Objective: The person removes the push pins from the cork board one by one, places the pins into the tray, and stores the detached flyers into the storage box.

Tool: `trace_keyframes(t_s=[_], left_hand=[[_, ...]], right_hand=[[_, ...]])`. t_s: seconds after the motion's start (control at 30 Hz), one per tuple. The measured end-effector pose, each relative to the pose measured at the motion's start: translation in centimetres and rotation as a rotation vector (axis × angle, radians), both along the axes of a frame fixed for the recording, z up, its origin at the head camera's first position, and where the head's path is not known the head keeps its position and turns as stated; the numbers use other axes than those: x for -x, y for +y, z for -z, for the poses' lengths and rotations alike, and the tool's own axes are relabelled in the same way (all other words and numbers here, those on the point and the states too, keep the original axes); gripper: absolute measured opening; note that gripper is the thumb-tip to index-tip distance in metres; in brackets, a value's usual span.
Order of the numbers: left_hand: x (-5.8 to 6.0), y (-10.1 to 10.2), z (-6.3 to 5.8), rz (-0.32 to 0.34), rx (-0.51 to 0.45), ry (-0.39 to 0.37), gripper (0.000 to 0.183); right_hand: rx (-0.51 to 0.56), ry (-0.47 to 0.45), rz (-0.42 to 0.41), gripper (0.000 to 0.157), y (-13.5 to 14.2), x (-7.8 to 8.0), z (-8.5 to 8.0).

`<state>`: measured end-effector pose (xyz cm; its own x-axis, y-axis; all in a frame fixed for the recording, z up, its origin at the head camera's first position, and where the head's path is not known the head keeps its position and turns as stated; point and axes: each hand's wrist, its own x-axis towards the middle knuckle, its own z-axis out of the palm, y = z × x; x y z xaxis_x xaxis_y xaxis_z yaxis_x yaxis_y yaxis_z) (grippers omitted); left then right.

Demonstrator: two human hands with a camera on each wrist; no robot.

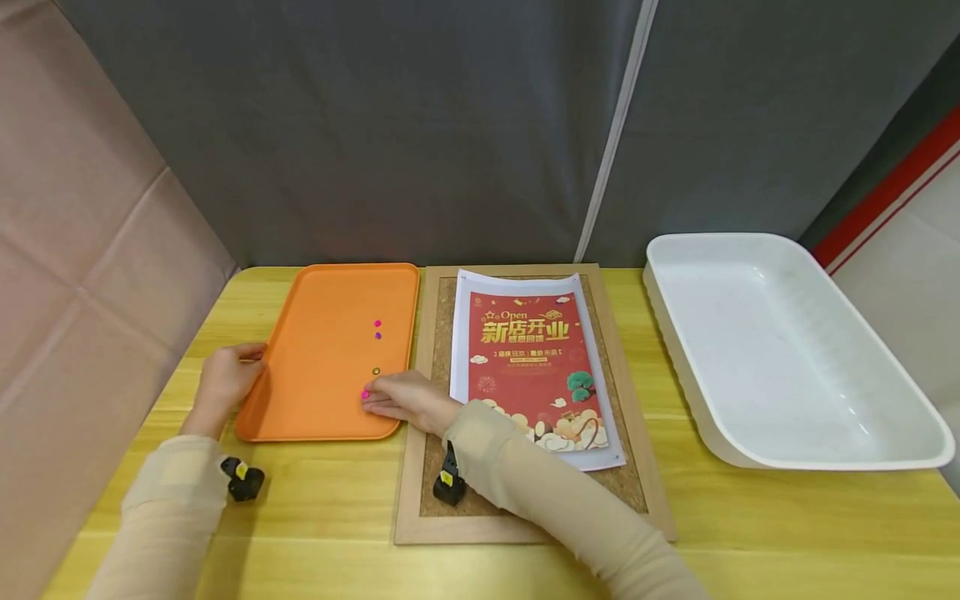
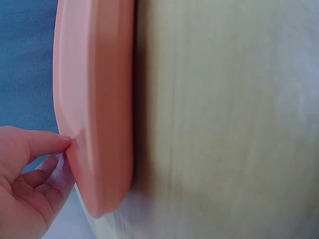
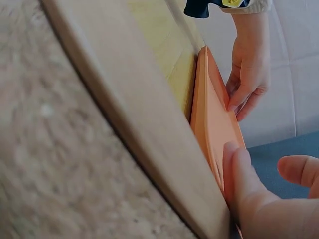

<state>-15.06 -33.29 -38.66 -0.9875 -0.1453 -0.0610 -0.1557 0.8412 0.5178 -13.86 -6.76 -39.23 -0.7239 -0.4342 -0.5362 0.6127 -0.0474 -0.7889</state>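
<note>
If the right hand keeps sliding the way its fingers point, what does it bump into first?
Probably the pink pin, right at the right hand's fingertips on the orange tray. Whether they already touch it is unclear. Beyond lies bare tray, then its left rim.

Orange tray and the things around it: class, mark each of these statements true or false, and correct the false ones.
1. The left hand holds the orange tray by its left edge. True.
2. The poster lies in the white bin. False: it lies on the cork board.
3. The right hand reaches into the tray at a pink pin. True.
4. The tray holds only one pin. False: several small pins lie in it.
</note>
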Motion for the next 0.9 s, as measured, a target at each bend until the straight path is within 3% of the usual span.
trace_keyframes(t_s=[0.53, 0.9], left_hand=[[0.0, 0.1, -0.2, -0.004, -0.011, -0.025, 0.038], [0.0, 0.1, -0.2, 0.009, 0.003, -0.027, 0.038]], right_hand=[[0.018, -0.007, -0.034, 0.035, 0.5, -0.1, -0.4], [0.085, 0.095, -0.079, 0.037, 3.5, 0.2, -1.1]])
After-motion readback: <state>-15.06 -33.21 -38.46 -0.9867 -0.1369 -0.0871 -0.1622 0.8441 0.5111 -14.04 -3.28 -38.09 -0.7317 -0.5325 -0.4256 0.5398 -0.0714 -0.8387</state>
